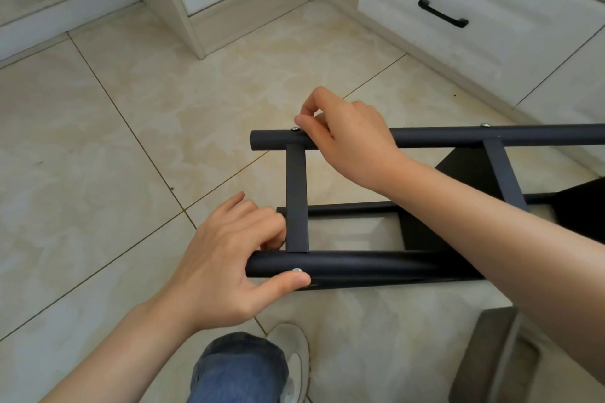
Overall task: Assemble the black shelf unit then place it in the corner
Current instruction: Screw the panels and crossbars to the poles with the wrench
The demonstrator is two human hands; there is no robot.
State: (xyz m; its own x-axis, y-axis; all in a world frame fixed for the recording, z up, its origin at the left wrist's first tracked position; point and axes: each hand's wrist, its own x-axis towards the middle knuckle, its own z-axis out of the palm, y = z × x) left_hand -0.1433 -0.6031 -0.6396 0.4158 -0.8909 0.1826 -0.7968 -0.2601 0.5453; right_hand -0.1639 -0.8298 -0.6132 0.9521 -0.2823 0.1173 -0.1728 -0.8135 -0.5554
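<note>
Steadying the black shelf unit point(360, 263), which lies on its side on the tiled floor point(98, 141), with both hands at its open left end.

The left hand point(216, 258) grips the near tube: its fingers point(262, 222) curl over the top and the thumb presses just beside the near screw point(297, 269). The right hand point(350, 141) rests on the far tube with thumb and forefinger drawn together at the far screw point(295, 128); whether they pinch it I cannot tell. A flat crossbar point(297, 199) joins the two tubes, whose ends point at bare floor to the left. Beyond, white cabinets meet in a corner; the right one's drawer has a black handle point(442, 14) and stands near the frame's far side. A jeans knee point(239, 366) and pale shoe point(294, 357) sit just below the near tube, and a grey object point(497, 353) lies at lower right.
</note>
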